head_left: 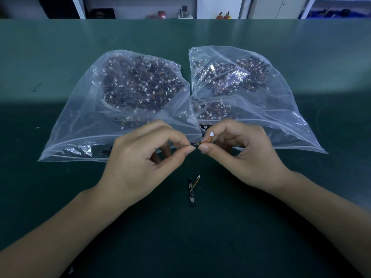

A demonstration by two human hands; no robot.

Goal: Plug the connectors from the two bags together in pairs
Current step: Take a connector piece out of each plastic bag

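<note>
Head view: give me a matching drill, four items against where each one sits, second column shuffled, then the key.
Items
1. left bag
2. right bag
3. joined pair
4. white plug

Places
A. lying alone on the green mat, nearer the person than both hands
B. at the right hand, above its fingertips, on orange and yellow wires
C. far side of the left hand, its sealed edge toward the person
D. far side of the right hand, overlapping its neighbour at the middle

Pairs: 1-C, 2-D, 3-A, 4-B
</note>
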